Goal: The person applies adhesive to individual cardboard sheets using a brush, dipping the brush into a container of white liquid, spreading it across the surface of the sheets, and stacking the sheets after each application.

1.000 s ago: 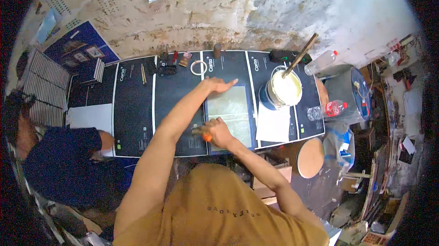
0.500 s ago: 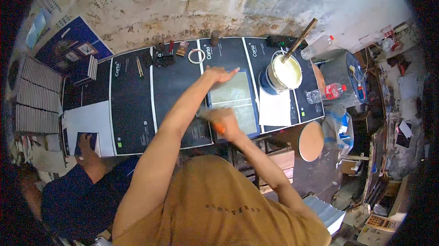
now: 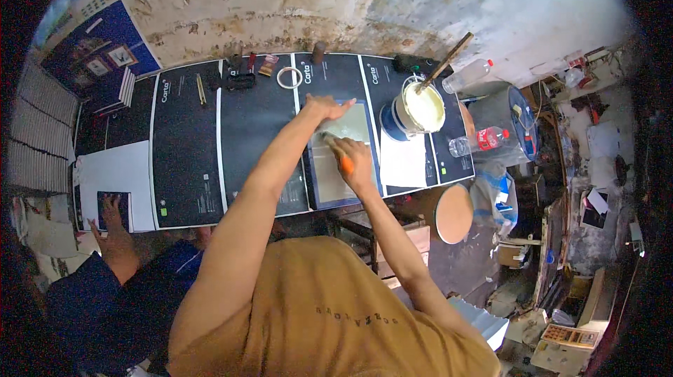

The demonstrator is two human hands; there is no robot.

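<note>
A grey-beige board [image 3: 328,179] with a dark blue border lies on the black-covered table, its surface wet-looking toward the far end. My left hand [image 3: 326,106] presses near its far left corner, thumb stretched out to the right, holding nothing. Closed around an orange-handled brush [image 3: 346,164], my right hand [image 3: 356,158] is over the upper half of the board. The brush's tip reaches up and left onto the surface, close below my left hand. Right of the board stands a bucket of cream-white paste [image 3: 425,109] with a wooden stick [image 3: 447,61] leaning in it.
White paper [image 3: 403,163] lies below the bucket. A tape roll [image 3: 289,77] sits toward the wall. Plastic bottles [image 3: 493,138] and a drum [image 3: 506,114] are at the right. Another person's hand [image 3: 112,217] rests on a dark blue piece at the far left.
My right hand has moved up the board with the brush, away from my body. My left hand stays at the far edge. The whole view has shifted slightly.
</note>
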